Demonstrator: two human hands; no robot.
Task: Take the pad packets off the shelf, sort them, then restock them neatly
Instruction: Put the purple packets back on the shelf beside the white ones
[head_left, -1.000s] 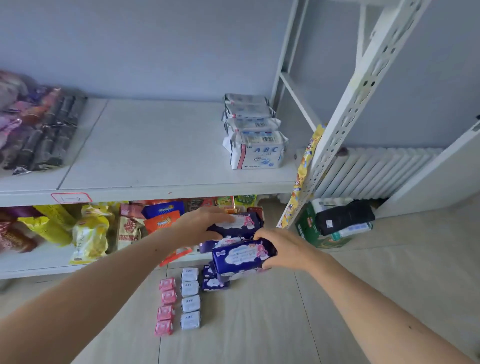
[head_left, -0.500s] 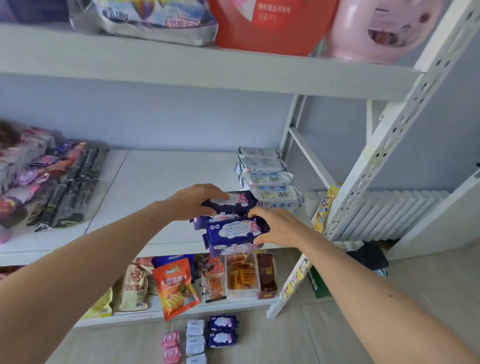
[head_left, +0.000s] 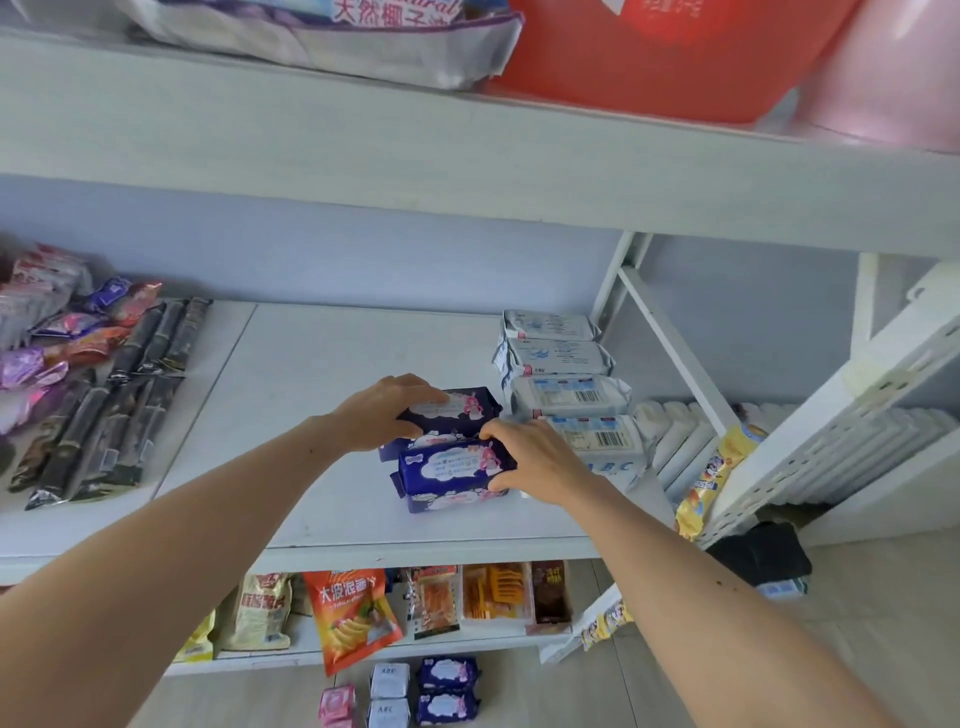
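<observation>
Both hands now over middle shelf (head_left: 322, 499), up from lower level. Left hand (head_left: 384, 410) grips rear dark-blue packets (head_left: 457, 415), fingers curled; right hand (head_left: 535, 460) pinches front dark-blue packets (head_left: 447, 470). White packets (head_left: 566, 384) at 3 o'clock.

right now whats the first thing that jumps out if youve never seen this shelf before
Two bare hands meet at the middle shelf: the left hand and right hand each grip a dark blue pad packet, the packets stacked in pairs. Just right of them runs a row of white pad packets towards the back wall. Below, on the floor, small pink, white and blue packets lie in sorted columns.
</observation>
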